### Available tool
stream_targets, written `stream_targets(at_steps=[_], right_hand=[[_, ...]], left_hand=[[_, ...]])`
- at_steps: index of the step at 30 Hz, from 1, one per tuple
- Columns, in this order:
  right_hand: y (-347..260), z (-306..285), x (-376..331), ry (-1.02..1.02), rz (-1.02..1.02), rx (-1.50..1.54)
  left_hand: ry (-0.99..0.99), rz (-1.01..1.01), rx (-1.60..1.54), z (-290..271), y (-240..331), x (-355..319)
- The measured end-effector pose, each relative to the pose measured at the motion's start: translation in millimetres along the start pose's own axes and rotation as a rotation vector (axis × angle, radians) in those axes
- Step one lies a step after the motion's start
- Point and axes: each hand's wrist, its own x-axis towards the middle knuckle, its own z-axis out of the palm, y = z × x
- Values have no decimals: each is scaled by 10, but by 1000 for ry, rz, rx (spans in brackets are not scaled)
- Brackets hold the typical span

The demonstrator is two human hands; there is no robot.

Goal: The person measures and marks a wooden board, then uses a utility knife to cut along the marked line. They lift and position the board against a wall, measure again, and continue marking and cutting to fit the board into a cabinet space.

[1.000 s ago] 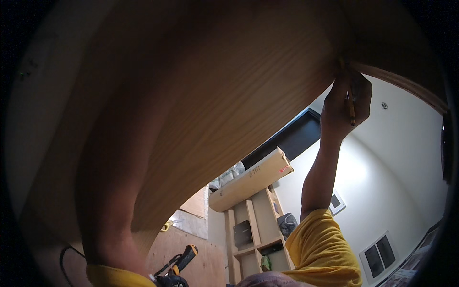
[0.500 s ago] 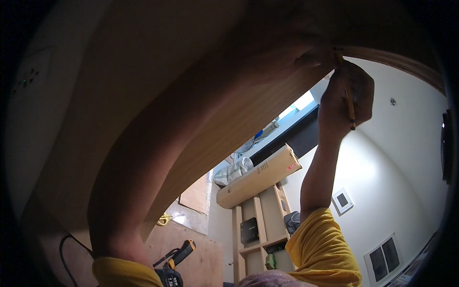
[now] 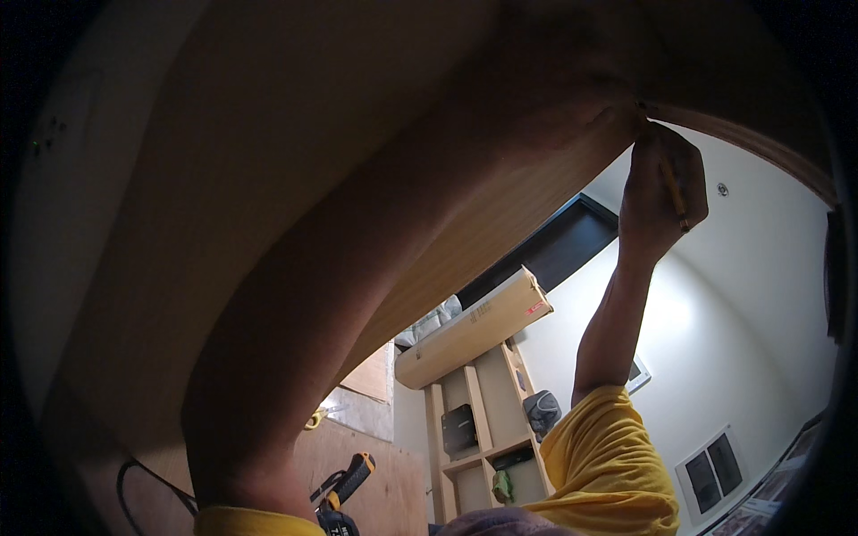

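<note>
My right hand (image 3: pixel 663 188) is raised at the upper right, fingers closed round a yellow pencil (image 3: pixel 675 192). Its tip end points up to where the corner of a wooden panel (image 3: pixel 474 241) meets a dark curved wooden edge (image 3: pixel 733 136). My left forearm crosses the panel's shaded face, and my left hand (image 3: pixel 563 94) rests against it close to that corner. Deep shadow hides the left fingers. Both arms come out of yellow sleeves.
Below, a long cardboard box (image 3: pixel 474 330) lies above an open wooden frame shelf (image 3: pixel 483 411). A black and yellow power tool (image 3: pixel 344 491) stands near a plywood sheet (image 3: pixel 398 473), with yellow-handled scissors (image 3: pixel 315 418) beyond. A black cable (image 3: pixel 125 487) loops at lower left.
My right hand and the pencil have shifted slightly right in the picture, with the pencil more tilted. My left forearm also appears farther right, its hand darker. The view has moved a little.
</note>
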Motion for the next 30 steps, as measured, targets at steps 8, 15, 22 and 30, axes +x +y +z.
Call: stream_targets(at_steps=[8, 15, 22, 30], right_hand=[[-45, 4, -37, -17, -81, -31], [-4, -9, 16, -52, -256, -143], [-6, -28, 34, -90, -234, -186], [-5, 33, 23, -53, -276, -132]], left_hand=[[117, -27, 128, 81, 25, -45], [73, -18, 88, 214, -41, -148], [-80, 8, 234, 94, 12, -114], [-190, 12, 195, -99, 28, -156]])
